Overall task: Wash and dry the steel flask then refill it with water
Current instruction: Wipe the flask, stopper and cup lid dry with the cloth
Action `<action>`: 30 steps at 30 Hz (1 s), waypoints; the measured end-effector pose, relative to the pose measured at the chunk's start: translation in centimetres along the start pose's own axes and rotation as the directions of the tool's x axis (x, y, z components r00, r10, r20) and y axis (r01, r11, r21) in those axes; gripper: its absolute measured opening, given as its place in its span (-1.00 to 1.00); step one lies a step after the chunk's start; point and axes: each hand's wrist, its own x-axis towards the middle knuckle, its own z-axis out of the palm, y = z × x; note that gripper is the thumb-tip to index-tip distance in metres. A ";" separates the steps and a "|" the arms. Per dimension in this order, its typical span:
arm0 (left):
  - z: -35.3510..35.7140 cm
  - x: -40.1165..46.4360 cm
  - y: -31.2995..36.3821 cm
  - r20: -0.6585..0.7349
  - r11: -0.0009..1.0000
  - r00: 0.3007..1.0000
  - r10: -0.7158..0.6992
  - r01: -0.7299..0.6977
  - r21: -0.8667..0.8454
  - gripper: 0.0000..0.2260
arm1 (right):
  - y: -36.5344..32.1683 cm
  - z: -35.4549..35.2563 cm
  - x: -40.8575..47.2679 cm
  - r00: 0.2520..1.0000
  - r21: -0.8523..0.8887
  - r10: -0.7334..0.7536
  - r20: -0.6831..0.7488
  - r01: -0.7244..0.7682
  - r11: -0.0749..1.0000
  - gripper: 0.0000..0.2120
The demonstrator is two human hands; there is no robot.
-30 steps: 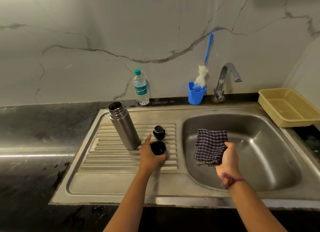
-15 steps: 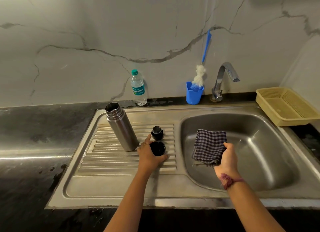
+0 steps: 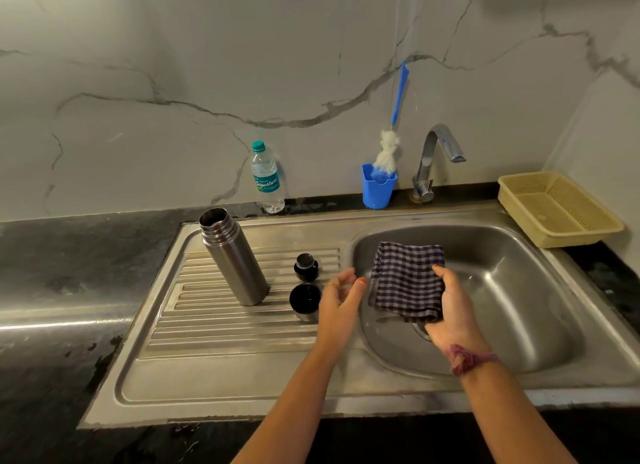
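The steel flask (image 3: pixel 234 256) stands upright and uncapped on the ribbed drainboard (image 3: pixel 221 328). Beside it sit its black stopper (image 3: pixel 306 266) and, nearer me, its cup lid (image 3: pixel 305 300), mouth up. My left hand (image 3: pixel 341 295) hovers just right of the cup lid with relaxed fingers, holding nothing, close to the cloth's left edge. My right hand (image 3: pixel 450 304) grips a folded blue-checked cloth (image 3: pixel 407 281) over the sink basin (image 3: pixel 512 300).
A small plastic water bottle (image 3: pixel 266 178) stands against the marble wall. A blue cup (image 3: pixel 378 190) holds a blue-handled bottle brush (image 3: pixel 389 151) beside the tap (image 3: pixel 437 158). A yellow plastic basket (image 3: pixel 557 209) sits at the right. Dark counter (image 3: pixel 69 276) lies left.
My left hand has let go of the cup lid, which stays on the drainboard, and moved right toward the cloth. My right hand keeps holding the cloth.
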 end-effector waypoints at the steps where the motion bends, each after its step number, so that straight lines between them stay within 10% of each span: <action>1: 0.6 0.0 0.1 0.069 0.982 0.990 -0.121 0.129 -0.140 -0.77 | -0.2 0.1 -0.2 1.000 -0.004 0.004 0.012 -0.004 1.000 -0.76; 5: 1.6 -0.3 0.5 0.377 0.742 0.855 -0.355 0.504 -0.443 -0.53 | -0.5 0.2 -0.4 0.998 -0.051 -0.022 0.050 0.024 0.998 -0.74; 14: 2.6 -0.8 0.4 0.540 0.576 0.800 -0.262 0.579 -0.578 -0.41 | 0.9 -1.3 1.2 0.980 -0.321 -0.194 0.033 0.194 0.927 -0.70; 23: 3.3 -0.8 0.4 0.440 0.627 0.836 -0.328 0.541 -0.561 -0.44 | -0.2 -1.9 1.0 0.827 -0.847 -0.533 0.181 0.406 0.342 -0.55; 30: 4.0 -1.4 1.9 0.390 0.750 0.858 -0.335 0.493 -0.441 -0.57 | 1.8 -0.5 -0.4 0.942 -0.671 -0.280 0.186 0.330 0.664 -0.71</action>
